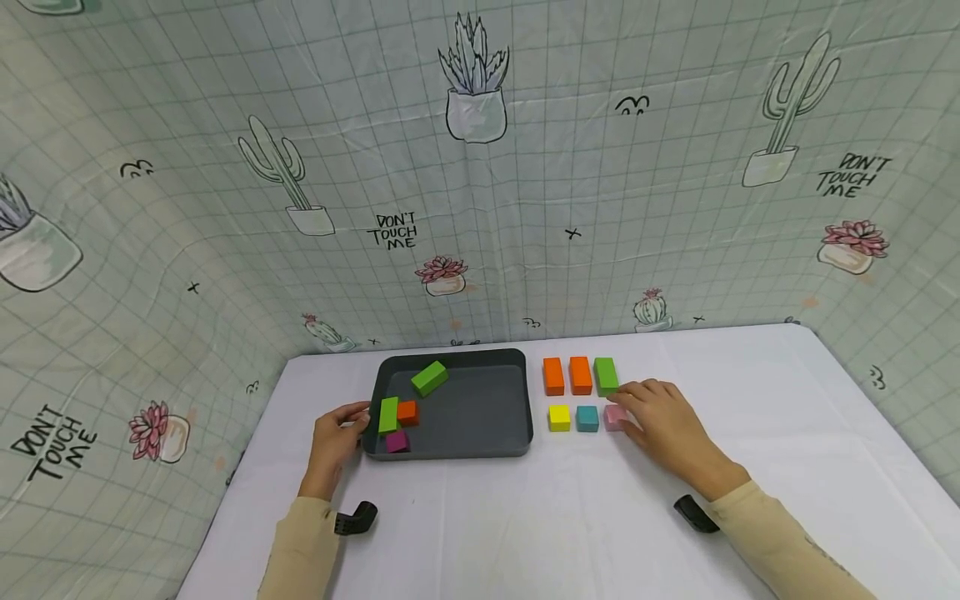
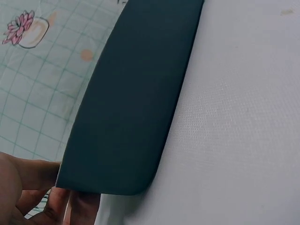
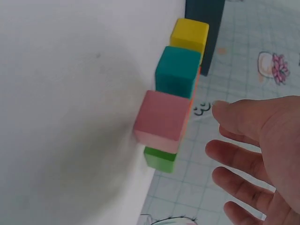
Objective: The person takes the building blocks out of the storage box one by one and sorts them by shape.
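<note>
At the left end of a dark grey tray (image 1: 476, 408), my left hand (image 1: 335, 440) grips the rim near its corner. The left wrist view shows the fingers (image 2: 84, 206) around that corner, by the tray's outer wall. My right hand (image 1: 671, 427) hovers at the pink cube (image 3: 161, 117), fingers spread and holding nothing. Left of that cube sit a teal cube (image 1: 587, 419) and a yellow cube (image 1: 558, 418). Behind them stand two orange blocks (image 1: 581, 376) and a green block (image 1: 605, 377), its near end close to my right fingertips.
Inside the tray, two green blocks (image 1: 429, 378), an orange block (image 1: 407, 413) and a purple block (image 1: 397, 442) lie toward the left. A white cloth covers the table (image 1: 480, 525). Grid-patterned fabric (image 1: 480, 192) with plant drawings rises behind and at the sides.
</note>
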Motion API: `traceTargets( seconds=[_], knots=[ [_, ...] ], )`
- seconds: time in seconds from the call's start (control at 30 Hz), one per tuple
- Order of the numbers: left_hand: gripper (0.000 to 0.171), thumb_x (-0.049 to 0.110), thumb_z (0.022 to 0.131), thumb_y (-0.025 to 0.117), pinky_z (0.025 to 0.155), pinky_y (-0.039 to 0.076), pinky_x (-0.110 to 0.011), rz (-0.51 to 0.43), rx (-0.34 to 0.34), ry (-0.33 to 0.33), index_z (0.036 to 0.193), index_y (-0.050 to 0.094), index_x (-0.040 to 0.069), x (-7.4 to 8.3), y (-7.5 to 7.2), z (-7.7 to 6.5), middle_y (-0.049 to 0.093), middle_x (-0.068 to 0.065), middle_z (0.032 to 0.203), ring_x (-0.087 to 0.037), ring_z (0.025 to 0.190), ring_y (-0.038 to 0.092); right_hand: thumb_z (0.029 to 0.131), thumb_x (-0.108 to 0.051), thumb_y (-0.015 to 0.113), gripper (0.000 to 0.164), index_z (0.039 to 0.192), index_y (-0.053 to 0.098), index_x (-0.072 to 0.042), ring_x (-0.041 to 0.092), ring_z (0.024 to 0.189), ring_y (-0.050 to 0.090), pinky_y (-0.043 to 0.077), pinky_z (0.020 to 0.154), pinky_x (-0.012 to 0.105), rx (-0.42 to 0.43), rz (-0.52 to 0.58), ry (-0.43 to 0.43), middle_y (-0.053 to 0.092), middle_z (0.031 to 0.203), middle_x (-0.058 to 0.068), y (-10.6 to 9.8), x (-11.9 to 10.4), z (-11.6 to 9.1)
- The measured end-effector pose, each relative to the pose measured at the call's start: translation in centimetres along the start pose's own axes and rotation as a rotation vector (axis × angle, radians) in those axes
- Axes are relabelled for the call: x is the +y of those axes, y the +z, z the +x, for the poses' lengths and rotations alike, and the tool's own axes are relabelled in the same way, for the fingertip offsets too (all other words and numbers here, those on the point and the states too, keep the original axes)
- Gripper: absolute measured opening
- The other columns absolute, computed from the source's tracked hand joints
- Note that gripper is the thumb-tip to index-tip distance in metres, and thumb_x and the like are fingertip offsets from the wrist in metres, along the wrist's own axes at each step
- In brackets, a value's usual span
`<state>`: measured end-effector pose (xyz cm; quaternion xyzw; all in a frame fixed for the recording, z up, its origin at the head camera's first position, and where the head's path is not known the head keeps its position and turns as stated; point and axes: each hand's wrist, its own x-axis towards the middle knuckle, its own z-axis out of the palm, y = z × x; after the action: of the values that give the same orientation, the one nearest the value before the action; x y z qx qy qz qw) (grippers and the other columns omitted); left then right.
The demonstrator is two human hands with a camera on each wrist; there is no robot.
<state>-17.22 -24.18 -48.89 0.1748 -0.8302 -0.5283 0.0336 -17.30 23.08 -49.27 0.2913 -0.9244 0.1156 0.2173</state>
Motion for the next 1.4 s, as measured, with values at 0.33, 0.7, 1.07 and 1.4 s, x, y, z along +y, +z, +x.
traceTargets(
  seconds=[0.33, 0.7, 1.07, 1.4],
  knots=[
    [0.029, 0.007, 0.092, 0.055, 0.066, 0.046, -0.026, 0.012, -0.029, -0.022, 0.12, 0.061, 0.002, 0.1, -0.2, 0.5, 0.056, -0.014, 0.107, -0.02, 0.09, 0.054, 0.071, -0.013, 0.079, 0.033, 0.103, 0.069, -0.009, 0.025, 0.097, 0.052, 0.037, 0.088, 0.044, 0.034, 0.06, -0.081, 0.062, 0.102, 0.004, -0.7, -2.5, 1.4],
    [0.028, 0.008, 0.091, 0.055, 0.064, 0.045, -0.026, 0.018, -0.012, 0.007, 0.117, 0.062, 0.0, 0.5, -0.2, 0.0, 0.057, -0.015, 0.104, -0.02, 0.086, 0.053, 0.072, -0.012, 0.078, 0.033, 0.103, 0.068, -0.011, 0.023, 0.095, 0.052, 0.037, 0.087, 0.04, 0.038, 0.106, -0.154, 0.061, 0.102, 0.0, 0.5, -5.8, 4.5],
    [0.026, 0.006, 0.091, 0.056, 0.061, 0.045, -0.025, 0.007, 0.01, 0.031, 0.116, 0.063, -0.001, 0.2, 0.1, 0.1, 0.057, -0.017, 0.106, -0.019, 0.083, 0.053, 0.078, -0.019, 0.075, 0.031, 0.108, 0.067, -0.012, 0.02, 0.101, 0.051, 0.037, 0.09, 0.037, 0.021, 0.152, -0.266, 0.059, 0.106, -0.002, 2.1, -10.2, 8.6],
    [0.025, 0.006, 0.09, 0.057, 0.06, 0.044, -0.026, 0.006, 0.011, 0.049, 0.114, 0.063, -0.001, 0.3, 0.0, -0.1, 0.059, -0.016, 0.102, -0.019, 0.079, 0.052, 0.081, -0.024, 0.073, 0.032, 0.111, 0.066, -0.015, 0.017, 0.099, 0.05, 0.037, 0.09, 0.035, -0.027, 0.148, -0.295, 0.058, 0.107, -0.003, 4.1, -13.2, 12.2]
  ],
)
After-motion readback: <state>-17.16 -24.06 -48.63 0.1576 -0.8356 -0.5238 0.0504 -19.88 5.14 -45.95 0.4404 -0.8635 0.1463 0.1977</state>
